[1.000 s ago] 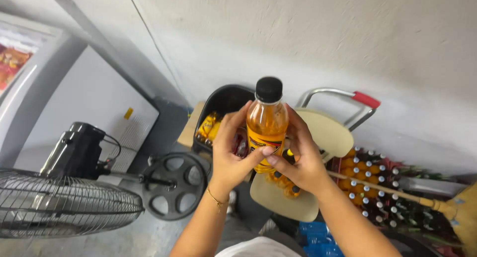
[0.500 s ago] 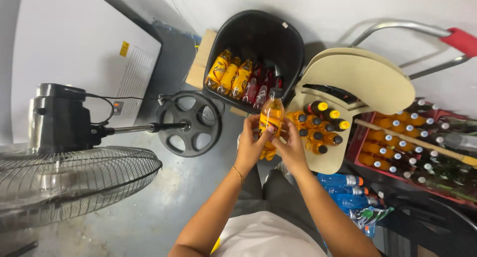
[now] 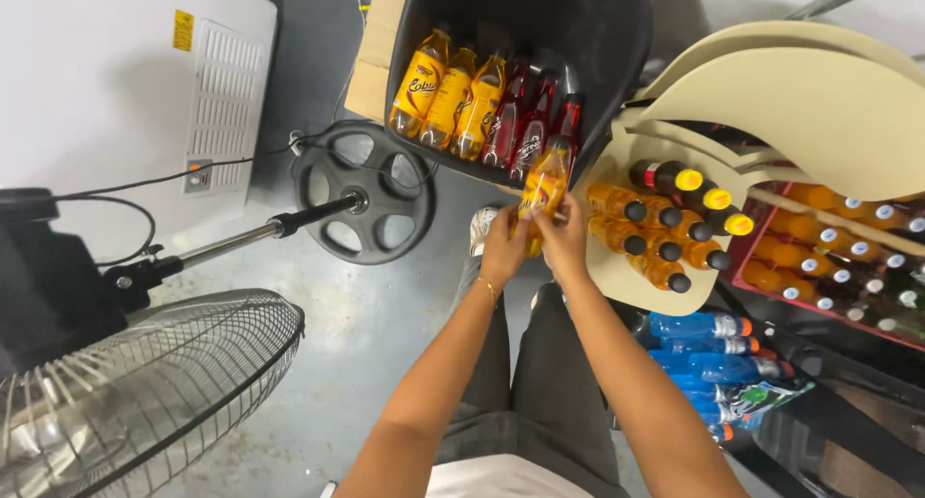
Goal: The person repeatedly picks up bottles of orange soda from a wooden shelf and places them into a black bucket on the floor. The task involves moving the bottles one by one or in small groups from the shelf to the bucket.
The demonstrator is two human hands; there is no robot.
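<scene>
Both of my hands hold one orange drink bottle [image 3: 544,182] with a black cap, upright, just in front of a black tub [image 3: 617,36]. My left hand [image 3: 503,248] grips its lower left side and my right hand [image 3: 566,240] its lower right side. Inside the tub lie three yellow-labelled orange bottles [image 3: 451,91] and some dark red bottles [image 3: 532,122]. To the right, more bottles with black and yellow caps [image 3: 665,223] lie on a beige chair seat [image 3: 617,272].
A standing fan's cage [image 3: 145,402] and its round base [image 3: 364,204] fill the left floor. A white appliance [image 3: 106,65] stands at upper left. A red crate of capped bottles [image 3: 838,267] and blue bottles [image 3: 708,349] sit at right. Stacked beige chairs [image 3: 809,103] overhang.
The view has tilted down and closer to the tub. My hands have carried the orange bottle away from my face and toward the tub's front edge.
</scene>
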